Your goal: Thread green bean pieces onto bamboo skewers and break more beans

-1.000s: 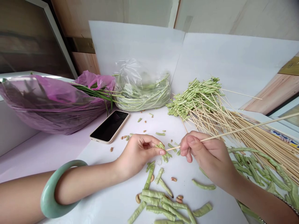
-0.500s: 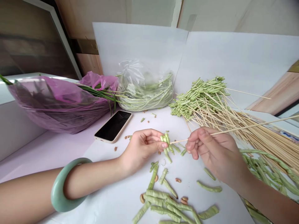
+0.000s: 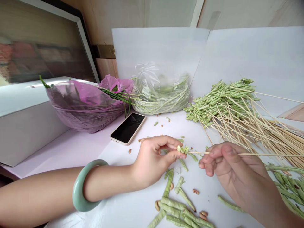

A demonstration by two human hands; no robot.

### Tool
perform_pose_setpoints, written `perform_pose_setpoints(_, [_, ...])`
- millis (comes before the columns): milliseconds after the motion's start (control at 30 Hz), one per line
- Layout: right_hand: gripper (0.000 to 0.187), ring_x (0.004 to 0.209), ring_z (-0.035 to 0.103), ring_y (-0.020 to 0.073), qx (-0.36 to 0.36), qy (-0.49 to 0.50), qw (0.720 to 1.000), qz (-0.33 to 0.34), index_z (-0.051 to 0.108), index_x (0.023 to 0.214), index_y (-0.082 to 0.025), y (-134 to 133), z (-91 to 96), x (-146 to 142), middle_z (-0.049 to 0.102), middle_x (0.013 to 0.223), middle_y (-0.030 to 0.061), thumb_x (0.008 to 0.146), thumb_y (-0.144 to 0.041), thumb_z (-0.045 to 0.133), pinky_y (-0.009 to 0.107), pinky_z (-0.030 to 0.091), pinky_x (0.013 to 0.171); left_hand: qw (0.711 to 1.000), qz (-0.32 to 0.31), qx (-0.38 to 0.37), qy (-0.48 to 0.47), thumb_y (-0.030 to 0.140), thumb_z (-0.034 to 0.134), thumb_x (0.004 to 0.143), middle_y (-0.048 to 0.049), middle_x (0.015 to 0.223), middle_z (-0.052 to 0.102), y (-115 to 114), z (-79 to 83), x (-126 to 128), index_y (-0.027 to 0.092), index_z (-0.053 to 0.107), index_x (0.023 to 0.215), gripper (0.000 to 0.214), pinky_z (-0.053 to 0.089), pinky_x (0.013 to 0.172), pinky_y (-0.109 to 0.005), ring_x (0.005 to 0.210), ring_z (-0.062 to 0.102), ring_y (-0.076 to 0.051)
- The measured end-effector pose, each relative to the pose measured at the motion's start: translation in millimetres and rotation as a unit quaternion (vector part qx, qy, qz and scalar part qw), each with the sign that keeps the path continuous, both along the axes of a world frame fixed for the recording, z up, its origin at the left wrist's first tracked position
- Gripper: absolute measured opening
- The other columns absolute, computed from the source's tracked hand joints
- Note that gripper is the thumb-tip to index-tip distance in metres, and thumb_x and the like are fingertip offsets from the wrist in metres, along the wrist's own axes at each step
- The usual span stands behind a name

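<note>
My left hand [image 3: 155,160], with a pale green bangle [image 3: 82,186] on its wrist, pinches a small bundle of green bean pieces [image 3: 182,149] between thumb and fingers. A thin wooden skewer [image 3: 258,155] runs from the bundle to the right, its tip hidden in the beans. My right hand [image 3: 237,172] grips the skewer along its length, thumb on top. Below the hands, cut bean pieces [image 3: 177,207] lie loosely piled on the white sheet, with brown bean seeds [image 3: 196,192] scattered among them.
Finished bean skewers [image 3: 220,98] are heaped at the back right, beside a stack of bare skewers [image 3: 280,133]. A clear bag of long beans [image 3: 161,98], a purple bag [image 3: 87,110] and a phone [image 3: 128,128] stand behind. More beans [image 3: 291,190] lie at the right edge.
The camera view has turned left, so everything sits further right. The bean bundle in my left hand has tilted towards the skewer's line, and the skewer now lies nearly level.
</note>
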State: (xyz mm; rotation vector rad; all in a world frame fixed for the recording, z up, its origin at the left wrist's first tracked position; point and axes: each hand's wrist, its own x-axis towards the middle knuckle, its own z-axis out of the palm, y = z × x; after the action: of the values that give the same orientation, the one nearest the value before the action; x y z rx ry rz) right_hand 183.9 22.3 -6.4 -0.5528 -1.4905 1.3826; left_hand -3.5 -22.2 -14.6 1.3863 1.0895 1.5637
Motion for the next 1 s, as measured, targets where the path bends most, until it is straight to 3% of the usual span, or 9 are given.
perform_pose_setpoints(200, [0.024,0.056,0.065,0.0132,-0.006,0.017,1.0,0.02,0.076,0.075,-0.023,-0.6,-0.5,-0.9,0.068,0.065,0.0019,0.091,-0.037,0.063,0.024,0.058,0.059,1.0,-0.007,0.005,0.002,0.041,0.08,0.071,-0.0063,0.073,0.076,0.1,-0.8,-1.1,0.015,0.072,0.077,0.028,0.058,0.069,-0.027,0.07,0.072,-0.019])
perform_pose_setpoints(433, [0.026,0.051,0.063,0.0135,-0.031,0.007,0.999,0.011,0.073,0.07,-0.023,-0.5,1.4,-5.7,0.066,0.06,0.0017,0.088,-0.041,0.067,0.026,0.058,0.055,0.991,0.023,0.07,0.115,0.03,0.076,0.078,-0.0064,0.075,0.076,-2.5,-0.5,-3.5,0.015,0.073,0.078,0.015,0.055,0.068,-0.027,0.07,0.07,-0.018])
perform_pose_setpoints(600, [0.025,0.054,0.065,0.0148,-0.015,0.001,1.0,0.023,0.074,0.072,-0.023,-0.8,2.4,-4.4,0.065,0.06,0.0016,0.088,-0.04,0.067,0.027,0.059,0.057,0.99,0.028,0.077,0.118,0.025,0.076,0.078,-0.0065,0.073,0.075,-1.2,-1.8,-4.2,0.014,0.072,0.079,0.012,0.054,0.066,-0.026,0.068,0.069,-0.017])
perform_pose_setpoints(1000, [0.029,0.06,0.067,0.0157,-0.037,-0.028,0.995,0.086,0.075,0.077,-0.023,-7.5,-6.3,-5.4,0.069,0.066,0.0032,0.094,-0.039,0.058,0.027,0.059,0.06,0.988,-0.021,0.087,0.123,0.017,0.075,0.078,-0.0059,0.074,0.075,-5.9,3.2,0.2,0.013,0.071,0.076,0.006,0.054,0.067,-0.022,0.069,0.069,-0.015])
